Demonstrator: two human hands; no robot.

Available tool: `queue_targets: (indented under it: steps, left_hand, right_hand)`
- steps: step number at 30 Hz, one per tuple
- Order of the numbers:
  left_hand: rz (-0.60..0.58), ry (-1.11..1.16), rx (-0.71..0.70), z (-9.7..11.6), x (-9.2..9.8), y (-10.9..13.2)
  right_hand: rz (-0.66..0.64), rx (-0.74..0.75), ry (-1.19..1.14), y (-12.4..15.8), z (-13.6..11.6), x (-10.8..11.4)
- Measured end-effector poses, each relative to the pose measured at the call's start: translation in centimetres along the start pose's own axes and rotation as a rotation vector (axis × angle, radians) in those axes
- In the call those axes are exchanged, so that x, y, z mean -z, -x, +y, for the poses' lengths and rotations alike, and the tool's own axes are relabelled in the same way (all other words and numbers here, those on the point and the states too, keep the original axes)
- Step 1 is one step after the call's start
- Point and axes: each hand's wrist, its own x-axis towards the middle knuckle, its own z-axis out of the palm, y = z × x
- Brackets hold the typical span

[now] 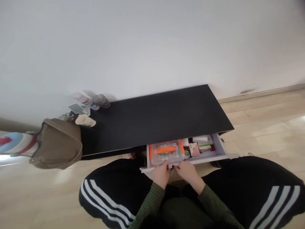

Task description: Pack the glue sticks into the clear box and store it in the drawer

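A white drawer (207, 158) stands pulled out from under a black tabletop (157, 114). My left hand (162, 174) and my right hand (188, 173) meet at the middle of its front edge, fingers curled around a small dark knob (172, 167). Inside the drawer, just beyond my left hand, lies a clear plastic box (166, 156) with orange latches and handle. To its right are a card box (194, 149) with a letter A on it and a green, white and red packet (205, 148).
On the tabletop's left end are a paper cup (85, 121), a bottle (85, 100), a grey crumpled item (102, 100) and a small white-framed dark object (77, 108). A brown bag (58, 143) sits at the left edge. My knees flank the drawer; a wall rises behind.
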Motion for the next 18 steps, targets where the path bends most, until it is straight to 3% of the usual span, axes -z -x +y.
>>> queue_targets:
  steps: [6, 12, 18]
  left_hand:
    - [0.150, 0.088, -0.061, 0.5, 0.7, -2.0]
    - [0.378, 0.221, -0.197, 0.5, -0.2, -4.3]
    - [0.389, 0.356, -0.263, 0.3, -0.2, -6.1]
  right_hand:
    - [0.053, 0.020, 0.004, -2.1, -0.7, 2.2]
    - [0.126, 0.049, -0.020, -4.3, -1.2, 3.5]
    - [0.203, 0.096, -0.111, -6.2, -1.2, 3.1]
